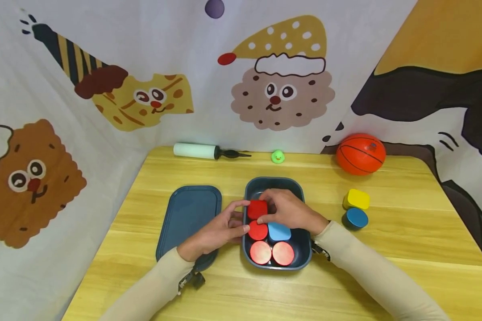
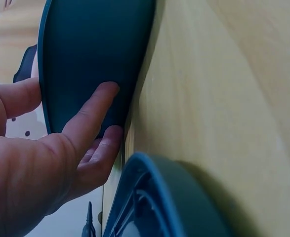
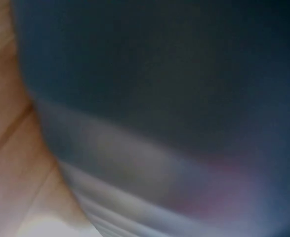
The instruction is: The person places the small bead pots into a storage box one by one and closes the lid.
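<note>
1. One square red block (image 1: 257,208) sits in the box (image 1: 303,249), between the pinching thumb and forefinger of the right hand (image 1: 290,211).
2. The box's outer wall meets the spread fingers of the left hand (image 1: 220,231).

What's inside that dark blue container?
Inside the container are three round red blocks, a squarish red block and a light blue block. The right hand covers part of the interior, so anything beneath it cannot be seen.
</note>
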Motion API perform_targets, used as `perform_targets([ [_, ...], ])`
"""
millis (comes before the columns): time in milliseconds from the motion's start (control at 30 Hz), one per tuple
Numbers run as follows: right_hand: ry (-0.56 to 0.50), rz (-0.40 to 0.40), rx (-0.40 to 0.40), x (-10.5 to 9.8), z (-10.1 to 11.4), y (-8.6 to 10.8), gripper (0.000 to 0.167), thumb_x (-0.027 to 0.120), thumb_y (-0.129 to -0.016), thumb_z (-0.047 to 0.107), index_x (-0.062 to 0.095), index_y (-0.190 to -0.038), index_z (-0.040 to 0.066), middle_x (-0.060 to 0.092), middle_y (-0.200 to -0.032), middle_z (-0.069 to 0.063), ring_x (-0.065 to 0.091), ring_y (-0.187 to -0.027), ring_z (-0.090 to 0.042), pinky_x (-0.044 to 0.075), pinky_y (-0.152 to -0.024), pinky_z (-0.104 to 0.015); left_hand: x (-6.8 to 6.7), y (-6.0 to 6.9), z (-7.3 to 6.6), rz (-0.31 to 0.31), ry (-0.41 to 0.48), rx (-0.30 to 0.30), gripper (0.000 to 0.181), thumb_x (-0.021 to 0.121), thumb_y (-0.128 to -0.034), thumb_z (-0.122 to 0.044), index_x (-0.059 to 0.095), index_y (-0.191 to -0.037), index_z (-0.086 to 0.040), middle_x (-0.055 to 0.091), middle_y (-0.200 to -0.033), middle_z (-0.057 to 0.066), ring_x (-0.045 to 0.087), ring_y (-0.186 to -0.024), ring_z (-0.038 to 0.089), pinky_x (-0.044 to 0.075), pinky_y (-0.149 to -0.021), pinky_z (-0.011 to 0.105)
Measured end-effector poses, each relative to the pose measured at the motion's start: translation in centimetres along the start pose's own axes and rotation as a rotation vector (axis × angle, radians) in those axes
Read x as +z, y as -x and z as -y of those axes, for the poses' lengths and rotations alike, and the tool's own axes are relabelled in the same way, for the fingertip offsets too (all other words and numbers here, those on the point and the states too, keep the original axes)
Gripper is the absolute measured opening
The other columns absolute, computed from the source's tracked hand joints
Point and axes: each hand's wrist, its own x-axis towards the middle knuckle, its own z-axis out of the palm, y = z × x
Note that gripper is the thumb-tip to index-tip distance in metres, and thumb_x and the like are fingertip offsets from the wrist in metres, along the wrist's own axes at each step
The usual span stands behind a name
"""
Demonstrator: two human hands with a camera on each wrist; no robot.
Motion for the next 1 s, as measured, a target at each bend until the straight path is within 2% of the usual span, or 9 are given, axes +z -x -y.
perform_targets([
  [267, -0.008, 0.014, -0.017, 0.1, -0.3, 0.1, 0.055, 0.093, -0.084, 0.034, 0.067, -0.126, 0.012, 0.076, -0.111, 0.002, 0.072, -0.095, -0.009, 0.063, -0.081, -0.025, 0.1, -0.1, -0.1, 0.000, -0.001, 0.000, 0.069, 0.066, -0.1060, -0.013, 0.030, -0.163, -0.027, 0.047, -0.151, 0.023, 0.065, -0.125, 0.028, 0.063, -0.096, 0.045],
  [433, 0.010, 0.005, -0.032, -0.3, 0.0, 0.5, 0.059, 0.090, -0.086, 0.038, 0.066, -0.131, 0.009, 0.075, -0.118, -0.001, 0.073, -0.102, -0.013, 0.064, -0.086, -0.032, 0.0, 0.0, 0.0, 0.001, 0.004, -0.001, 0.069, 0.066, -0.1059, -0.013, 0.030, -0.164, -0.027, 0.047, -0.151, 0.023, 0.065, -0.124, 0.027, 0.062, -0.097, 0.045],
  [633, 0.002, -0.018, -0.023, -1.9, 0.6, 1.8, 0.057, 0.087, -0.089, 0.034, 0.066, -0.135, 0.007, 0.073, -0.130, -0.009, 0.073, -0.113, -0.025, 0.062, -0.095, -0.046, 0.2, -0.1, 0.0, -0.007, 0.007, 0.001, 0.070, 0.066, -0.1058, -0.012, 0.031, -0.164, -0.027, 0.047, -0.151, 0.023, 0.065, -0.123, 0.026, 0.063, -0.096, 0.044],
  [1000, 0.021, -0.125, -0.022, -4.6, -0.2, 4.6, 0.042, 0.082, -0.095, 0.031, 0.068, -0.131, 0.012, 0.073, -0.128, -0.012, 0.074, -0.109, -0.033, 0.064, -0.091, -0.050, 0.6, 0.0, -0.1, -0.063, -0.023, 0.025, 0.068, 0.068, -0.1039, -0.011, 0.036, -0.162, -0.024, 0.046, -0.153, 0.023, 0.065, -0.122, 0.028, 0.064, -0.088, 0.042],
])
